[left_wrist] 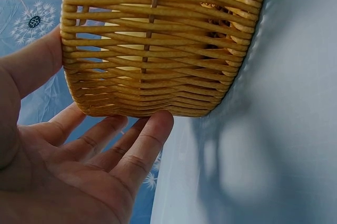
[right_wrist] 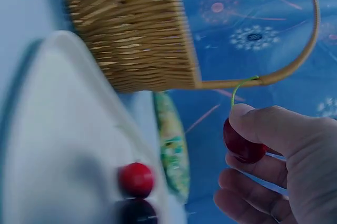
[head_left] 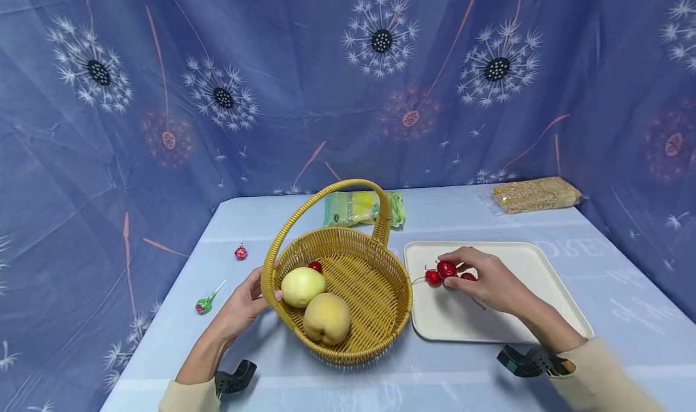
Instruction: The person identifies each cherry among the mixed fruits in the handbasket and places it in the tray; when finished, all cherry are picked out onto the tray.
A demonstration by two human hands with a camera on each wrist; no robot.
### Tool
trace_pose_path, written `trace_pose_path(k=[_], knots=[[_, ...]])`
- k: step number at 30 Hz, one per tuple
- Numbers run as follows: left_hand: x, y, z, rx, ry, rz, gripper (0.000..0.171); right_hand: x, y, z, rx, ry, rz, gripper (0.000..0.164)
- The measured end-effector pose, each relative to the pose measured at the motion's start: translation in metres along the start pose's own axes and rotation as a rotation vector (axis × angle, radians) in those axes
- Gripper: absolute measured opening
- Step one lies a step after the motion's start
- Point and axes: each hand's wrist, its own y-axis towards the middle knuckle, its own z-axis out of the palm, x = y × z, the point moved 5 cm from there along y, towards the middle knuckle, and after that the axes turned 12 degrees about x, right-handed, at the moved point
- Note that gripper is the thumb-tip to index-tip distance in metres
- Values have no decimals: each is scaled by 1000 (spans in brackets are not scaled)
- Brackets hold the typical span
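My left hand [head_left: 244, 306] holds the left side of a round wicker basket [head_left: 399, 297], its thumb at the rim near the handle's foot. In the left wrist view the fingers [left_wrist: 142, 153] touch the basket's woven wall [left_wrist: 158, 71]. A pale yellow-green fruit [head_left: 302, 287], a peach-like fruit [head_left: 327, 319] and a red cherry [head_left: 315, 267] lie inside. Over the cream tray [head_left: 522, 333], my right hand [head_left: 484, 278] pinches a dark red cherry [right_wrist: 243, 142] with a green stem between thumb and fingers. Other cherries [head_left: 433, 278] lie on the tray beside the hand.
Left of the basket lie a red-wrapped lollipop [head_left: 241, 252] and a green one [head_left: 204, 305]. Behind the basket is a green-yellow packet [head_left: 348, 209]. A clear bag of grain-like food [head_left: 535, 195] lies at the back right. Blue dandelion-print cloth [head_left: 326, 86] hangs behind the table.
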Motion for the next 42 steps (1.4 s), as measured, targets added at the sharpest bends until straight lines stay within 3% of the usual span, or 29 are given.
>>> trace_pose_path(k=[6, 15, 20, 33, 39, 42], knots=[[-2, -1, 0, 0, 19, 4, 66, -13, -15, 27, -47, -75, -11, 40], [-3, -2, 1, -3, 13, 7, 67, -22, -21, 51, 10, -153, 128, 37], [-4, -3, 1, 2, 19, 7, 67, -24, -21, 58, 44, -177, 152, 39], [-5, -3, 1, 6, 9, 14, 66, -17, -17, 48, 11, -195, 110, 41], [-4, -3, 1, 4, 14, 13, 66, -4, -5, 34, -64, -243, -25, 38], [-4, -3, 1, 3, 11, 10, 67, 4, 3, 30, -65, -251, -47, 36]])
